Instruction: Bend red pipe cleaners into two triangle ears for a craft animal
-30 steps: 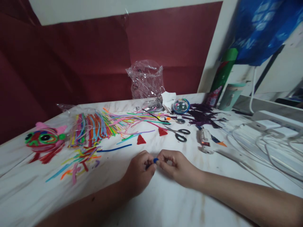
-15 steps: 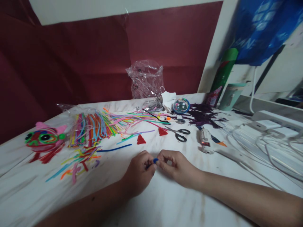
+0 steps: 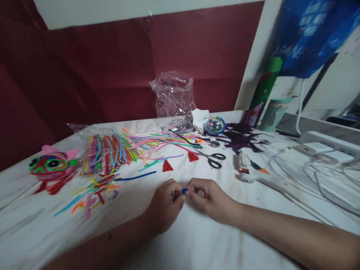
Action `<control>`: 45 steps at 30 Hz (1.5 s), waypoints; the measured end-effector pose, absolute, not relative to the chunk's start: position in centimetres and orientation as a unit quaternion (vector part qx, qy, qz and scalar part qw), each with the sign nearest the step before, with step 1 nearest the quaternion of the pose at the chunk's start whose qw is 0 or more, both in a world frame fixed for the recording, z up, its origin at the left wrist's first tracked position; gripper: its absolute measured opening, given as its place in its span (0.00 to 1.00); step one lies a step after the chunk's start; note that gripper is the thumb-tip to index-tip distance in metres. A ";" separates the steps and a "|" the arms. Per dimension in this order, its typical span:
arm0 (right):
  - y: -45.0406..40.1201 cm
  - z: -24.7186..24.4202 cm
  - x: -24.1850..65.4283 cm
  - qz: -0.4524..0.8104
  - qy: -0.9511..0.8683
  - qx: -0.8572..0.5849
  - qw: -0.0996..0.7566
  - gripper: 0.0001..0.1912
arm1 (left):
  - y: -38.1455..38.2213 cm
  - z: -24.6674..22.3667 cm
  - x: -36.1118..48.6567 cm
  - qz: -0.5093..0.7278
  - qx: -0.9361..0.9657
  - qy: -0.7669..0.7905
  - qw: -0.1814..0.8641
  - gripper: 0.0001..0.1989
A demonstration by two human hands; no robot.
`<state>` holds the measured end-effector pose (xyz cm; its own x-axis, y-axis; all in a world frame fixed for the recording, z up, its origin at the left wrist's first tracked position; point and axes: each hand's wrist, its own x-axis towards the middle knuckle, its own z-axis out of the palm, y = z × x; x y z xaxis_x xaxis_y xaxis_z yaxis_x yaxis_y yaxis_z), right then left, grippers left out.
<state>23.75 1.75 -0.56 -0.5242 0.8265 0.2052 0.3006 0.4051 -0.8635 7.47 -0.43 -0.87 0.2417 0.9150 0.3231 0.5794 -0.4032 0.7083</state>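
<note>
Between the fingertips of both hands is a short blue fuzzy piece (image 3: 184, 191), likely pipe cleaner, mostly covered by the fingers. My left hand (image 3: 166, 204) is closed around its left end, and my right hand (image 3: 209, 198) pinches the right end. Beyond the hands lie two red fuzzy triangles, one red triangle (image 3: 167, 165) nearer and another red triangle (image 3: 193, 156) farther right. Scissors (image 3: 212, 159) with dark handles rest just behind them. To the left, a straight dark blue pipe cleaner (image 3: 137, 176) lies on the table.
Bundled coloured pipe cleaners (image 3: 108, 150) and loose cut pieces cover the left side, beside a red face-like craft figure (image 3: 52, 167). A glue gun (image 3: 244, 167), white cables (image 3: 306, 172) and a power strip (image 3: 332, 144) are at right. Purple strands (image 3: 239, 137) and a plastic bag (image 3: 174, 97) stand behind.
Almost nothing differs. Both hands keep their pinch on the blue piece, and the whole view has shifted very slightly.
</note>
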 end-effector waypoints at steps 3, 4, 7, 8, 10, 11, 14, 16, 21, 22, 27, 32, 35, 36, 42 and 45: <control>1.7 -0.6 23.8 0.409 -0.772 -0.361 0.326 0.09 | -0.4 -0.9 7.5 0.363 0.753 0.498 0.232 0.08; 1.7 -0.6 23.8 0.411 -0.771 -0.361 0.326 0.09 | -0.3 -0.8 7.5 0.362 0.753 0.498 0.233 0.08; 1.8 -0.6 23.8 0.413 -0.769 -0.361 0.328 0.09 | -0.3 -0.8 7.5 0.366 0.752 0.496 0.233 0.08; 1.8 -0.6 23.8 0.413 -0.769 -0.360 0.329 0.09 | -0.3 -0.8 7.4 0.366 0.752 0.495 0.233 0.08; 1.8 -0.6 23.8 0.411 -0.769 -0.361 0.330 0.09 | -0.3 -0.7 7.4 0.365 0.753 0.495 0.235 0.08; 1.8 -0.6 23.8 0.410 -0.770 -0.361 0.329 0.09 | -0.3 -0.7 7.4 0.364 0.753 0.495 0.237 0.07; 1.8 -0.7 23.8 0.407 -0.772 -0.364 0.328 0.09 | -0.3 -0.7 7.4 0.366 0.753 0.492 0.239 0.07; 1.8 -0.7 23.9 0.407 -0.772 -0.364 0.327 0.09 | -0.3 -0.7 7.4 0.367 0.751 0.494 0.240 0.07; 1.8 -0.8 23.8 0.403 -0.774 -0.365 0.325 0.09 | -0.2 -0.9 7.4 0.363 0.750 0.498 0.240 0.07; 1.8 -0.9 23.8 0.402 -0.774 -0.365 0.325 0.09 | -0.2 -0.9 7.4 0.362 0.751 0.497 0.241 0.07; 1.8 -0.9 23.8 0.402 -0.774 -0.364 0.327 0.08 | -0.2 -1.0 7.4 0.363 0.750 0.496 0.244 0.08; 1.8 -0.9 23.8 0.404 -0.773 -0.360 0.330 0.09 | -0.2 -0.9 7.4 0.367 0.751 0.494 0.240 0.07; 1.8 -0.8 23.8 0.401 -0.773 -0.363 0.332 0.09 | -0.2 -0.9 7.4 0.366 0.750 0.495 0.242 0.07; 1.8 -0.8 23.8 0.402 -0.772 -0.364 0.331 0.09 | -0.2 -0.9 7.4 0.366 0.749 0.496 0.241 0.07; 1.9 -0.7 23.8 0.412 -0.769 -0.363 0.328 0.09 | -0.2 -0.9 7.4 0.365 0.750 0.497 0.239 0.07; 1.9 -0.8 23.7 0.436 -0.752 -0.356 0.343 0.11 | -0.4 -0.8 7.5 0.375 0.739 0.503 0.246 0.07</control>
<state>23.66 1.93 -0.78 -0.5107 0.8346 0.2064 0.2360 0.3670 -0.8998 7.48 -0.36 -0.77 0.2130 0.9278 0.3063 0.5592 -0.3728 0.7405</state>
